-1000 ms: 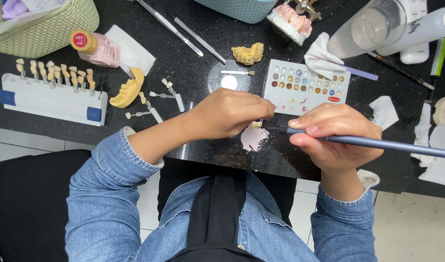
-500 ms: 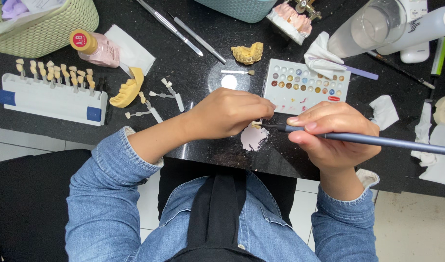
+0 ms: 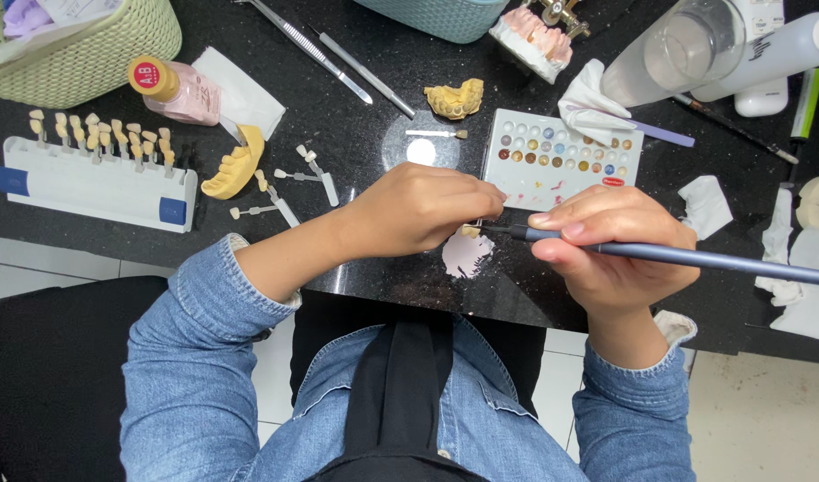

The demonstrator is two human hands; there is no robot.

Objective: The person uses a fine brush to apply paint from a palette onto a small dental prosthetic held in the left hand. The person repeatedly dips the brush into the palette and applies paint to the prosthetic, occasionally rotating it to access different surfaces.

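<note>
Left hand (image 3: 418,212): curled near the front edge of the black table (image 3: 356,116), fingers pinched together on a small tooth-coloured piece (image 3: 469,231), mostly hidden.
Right hand (image 3: 616,245): fingers clamped on a long blue-grey brush (image 3: 695,259), whose tip touches the piece.
Under the piece: a pale smear (image 3: 466,256) on the table.
Palette (image 3: 561,161): white rectangular tray just behind the hands, with rows of coloured dots and a small red label at one corner.
Bottle (image 3: 173,89): pink, lying toward the back left, its round cap yellow and red.
Rack (image 3: 93,178): white, at the left edge, holding tooth samples, with blue tabs at both ends.
Clear bottle (image 3: 677,49): back right corner.
</note>
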